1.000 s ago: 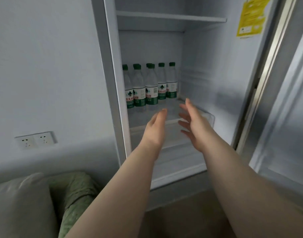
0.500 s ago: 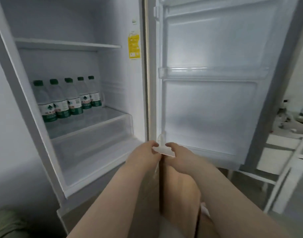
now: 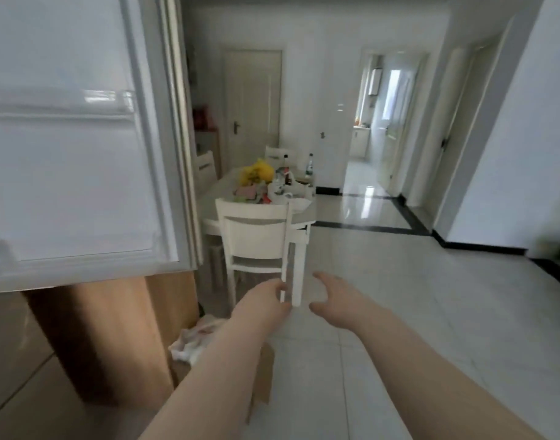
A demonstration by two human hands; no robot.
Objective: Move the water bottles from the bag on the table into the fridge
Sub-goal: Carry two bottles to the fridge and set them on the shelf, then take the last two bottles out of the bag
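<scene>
Reaching forward over the tiled floor (image 3: pixel 399 312), the left hand (image 3: pixel 266 296) and right hand (image 3: pixel 334 301) hold nothing, each grip loose, the right one spread. Well ahead, behind a white chair (image 3: pixel 256 230), the bag (image 3: pixel 277 189) sits on the cluttered tabletop (image 3: pixel 302 208), a water bottle (image 3: pixel 309 166) standing near it. The open fridge door (image 3: pixel 81 169) fills the left.

Fridge door (image 3: pixel 66 160) open at left, inner shelf showing. Whitish bag (image 3: pixel 278 189) on far table (image 3: pixel 304 215); bottle (image 3: pixel 309 168) upright behind it.
</scene>
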